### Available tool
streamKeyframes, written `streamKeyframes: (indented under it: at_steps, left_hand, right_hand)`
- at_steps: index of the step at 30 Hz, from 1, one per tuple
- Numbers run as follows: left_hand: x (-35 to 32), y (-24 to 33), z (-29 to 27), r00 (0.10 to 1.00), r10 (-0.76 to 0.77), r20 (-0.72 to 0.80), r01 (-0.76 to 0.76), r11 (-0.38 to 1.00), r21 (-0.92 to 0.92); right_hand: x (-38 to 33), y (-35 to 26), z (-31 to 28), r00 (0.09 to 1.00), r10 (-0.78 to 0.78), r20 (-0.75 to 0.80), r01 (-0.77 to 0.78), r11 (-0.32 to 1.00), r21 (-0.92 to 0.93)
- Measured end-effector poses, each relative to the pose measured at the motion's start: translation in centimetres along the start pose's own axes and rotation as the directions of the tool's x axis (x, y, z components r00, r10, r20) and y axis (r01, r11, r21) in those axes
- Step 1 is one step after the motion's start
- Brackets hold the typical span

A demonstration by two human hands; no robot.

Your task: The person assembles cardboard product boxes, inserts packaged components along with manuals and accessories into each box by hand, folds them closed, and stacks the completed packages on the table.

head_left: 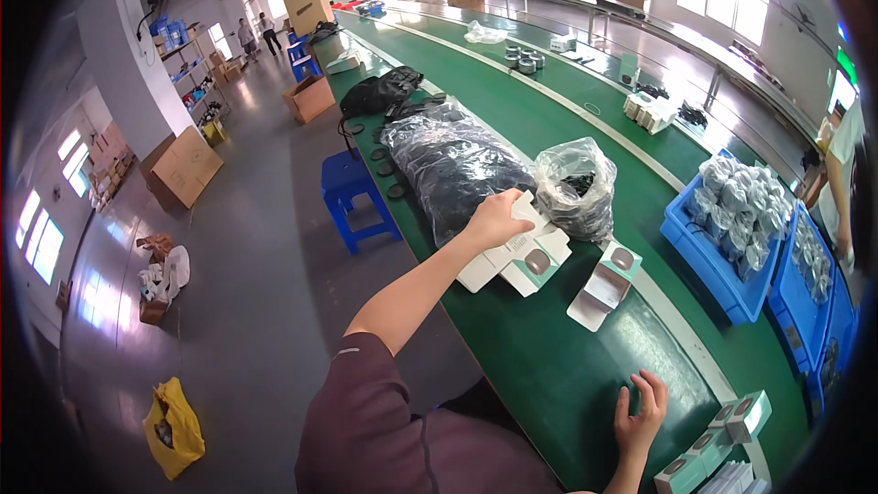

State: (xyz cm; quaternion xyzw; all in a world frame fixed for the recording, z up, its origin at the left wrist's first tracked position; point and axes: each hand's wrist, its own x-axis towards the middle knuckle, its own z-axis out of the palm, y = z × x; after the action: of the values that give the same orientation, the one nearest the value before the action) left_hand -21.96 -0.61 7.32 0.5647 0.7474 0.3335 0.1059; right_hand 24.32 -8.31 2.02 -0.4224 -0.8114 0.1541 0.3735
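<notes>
My left hand [497,221] reaches forward over the green table, its fingers and thumb closed on a flat, unfolded white carton [521,217]. That carton lies among other flat white and mint cartons [537,263], partly hidden by my hand. To their right stands a small box [610,279], set up with its flap hanging open. My right hand [642,414] hovers by the table's near edge with fingers apart and slightly curled, holding nothing. Close by on its right are several finished-looking mint and white boxes [706,450].
Behind the cartons lie a big clear bag of black items [457,160] and a smaller open plastic bag [576,187]. Blue bins [722,288] with wrapped parts line the right. A blue stool [347,178] stands left of the table. Another person's arm [840,201] shows far right.
</notes>
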Motion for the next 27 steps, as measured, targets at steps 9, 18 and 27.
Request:
streamKeyframes:
  at_steps: [9,18,27]
  left_hand:
    - [-6.8,11.1,-1.1,0.962,0.271,-0.024,-0.193,0.619,-0.762]
    - [-10.9,19.8,11.1,0.847,0.453,0.280,-0.056,0.599,-0.799]
    - [-12.6,21.6,19.3,0.801,0.592,0.083,-0.276,0.490,-0.827]
  right_hand:
    - [-0.3,-1.3,-0.5,0.995,0.098,0.003,-0.098,0.995,-0.004]
    - [-6.0,12.5,-0.5,0.926,0.349,-0.141,-0.105,0.600,0.793]
    - [-4.5,10.4,-3.2,0.940,0.260,-0.222,-0.047,0.741,0.670]
